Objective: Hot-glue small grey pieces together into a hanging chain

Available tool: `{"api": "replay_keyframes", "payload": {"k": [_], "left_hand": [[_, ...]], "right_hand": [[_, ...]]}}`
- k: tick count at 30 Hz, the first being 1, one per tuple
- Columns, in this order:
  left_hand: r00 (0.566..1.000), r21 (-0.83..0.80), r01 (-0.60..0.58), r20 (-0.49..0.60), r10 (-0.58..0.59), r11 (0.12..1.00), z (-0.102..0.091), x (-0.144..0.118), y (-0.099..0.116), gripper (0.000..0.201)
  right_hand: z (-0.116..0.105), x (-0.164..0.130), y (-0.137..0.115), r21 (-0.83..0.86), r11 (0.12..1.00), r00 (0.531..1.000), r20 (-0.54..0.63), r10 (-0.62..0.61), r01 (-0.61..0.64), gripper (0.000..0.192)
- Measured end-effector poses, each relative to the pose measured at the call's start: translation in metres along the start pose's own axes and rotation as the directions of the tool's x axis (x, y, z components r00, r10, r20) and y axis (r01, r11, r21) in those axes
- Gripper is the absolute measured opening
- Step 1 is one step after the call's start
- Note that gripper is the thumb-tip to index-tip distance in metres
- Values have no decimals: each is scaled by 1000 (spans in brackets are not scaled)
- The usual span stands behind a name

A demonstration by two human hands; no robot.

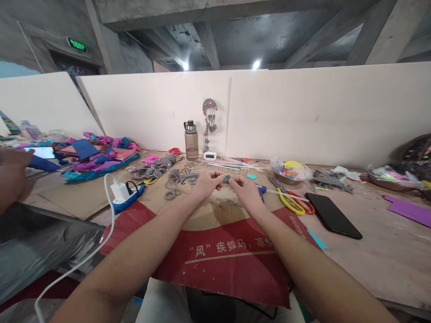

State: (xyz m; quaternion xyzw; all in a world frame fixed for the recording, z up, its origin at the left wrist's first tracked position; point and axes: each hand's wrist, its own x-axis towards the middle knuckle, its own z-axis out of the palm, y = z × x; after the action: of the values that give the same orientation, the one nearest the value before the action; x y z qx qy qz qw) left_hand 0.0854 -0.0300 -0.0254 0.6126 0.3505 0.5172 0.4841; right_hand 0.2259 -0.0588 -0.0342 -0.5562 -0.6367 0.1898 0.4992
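My left hand [209, 183] and my right hand [245, 188] meet over the cardboard, fingertips pinched. Between them is a small grey-and-teal piece [226, 179], perhaps felt; its exact shape is too small to make out. Below lies a tangle of grey cord [230, 203] on the cardboard sheet [218, 264], which has a red printed front. A blue glue gun [261, 192] rests just right of my right hand, partly hidden by it. To the left of my left hand are grey yarn coils [172, 193]. A teal cut-out [251, 176] lies beyond my right hand.
Scissors with yellow and red handles [292, 204] and a black phone [333, 215] lie at right. A bottle [191, 141] stands at the back beside a hanging grey moon ornament [210, 107]. A power strip [128, 199] trails a white cable at left. Another person's hand [11, 172] shows far left.
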Motion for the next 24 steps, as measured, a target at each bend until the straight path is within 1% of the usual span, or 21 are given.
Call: {"api": "replay_keyframes", "payload": {"k": [2, 4, 7, 10, 12, 14, 17, 20, 24], "left_hand": [[1000, 4, 0, 8, 0, 1000, 1, -1, 1, 12], [1000, -2, 3, 19, -3, 1000, 2, -2, 2, 12], [999, -26, 4, 32, -3, 1000, 4, -3, 2, 13], [999, -72, 14, 45, -11, 997, 4, -3, 0, 18], [996, -128, 51, 75, -42, 991, 3, -2, -2, 20], [987, -194, 109, 140, -82, 975, 2, -1, -3, 21], [967, -285, 194, 220, -133, 939, 0, -2, -1, 19], [963, -335, 231, 210, -167, 913, 0, -3, 3, 18], [970, -299, 197, 200, -140, 934, 1, -3, 1, 20]], "right_hand": [[0, -1, -2, 2, 999, 998, -46, 34, -34, 25], [-1, -3, -5, 10, 999, 998, -48, 39, -39, 25], [0, -4, -8, 38, 999, 999, -46, 21, -19, 21], [2, -4, -7, 104, 993, 995, -79, 56, -48, 16], [4, -2, -5, 162, 984, 991, -92, 95, -79, 15], [4, -1, -3, 218, 971, 987, -99, 126, -102, 15], [3, 1, 0, 264, 959, 986, -102, 133, -102, 15], [0, 0, -1, 251, 964, 986, -109, 124, -94, 15], [-1, -1, -3, 200, 975, 989, -94, 117, -96, 15]]}}
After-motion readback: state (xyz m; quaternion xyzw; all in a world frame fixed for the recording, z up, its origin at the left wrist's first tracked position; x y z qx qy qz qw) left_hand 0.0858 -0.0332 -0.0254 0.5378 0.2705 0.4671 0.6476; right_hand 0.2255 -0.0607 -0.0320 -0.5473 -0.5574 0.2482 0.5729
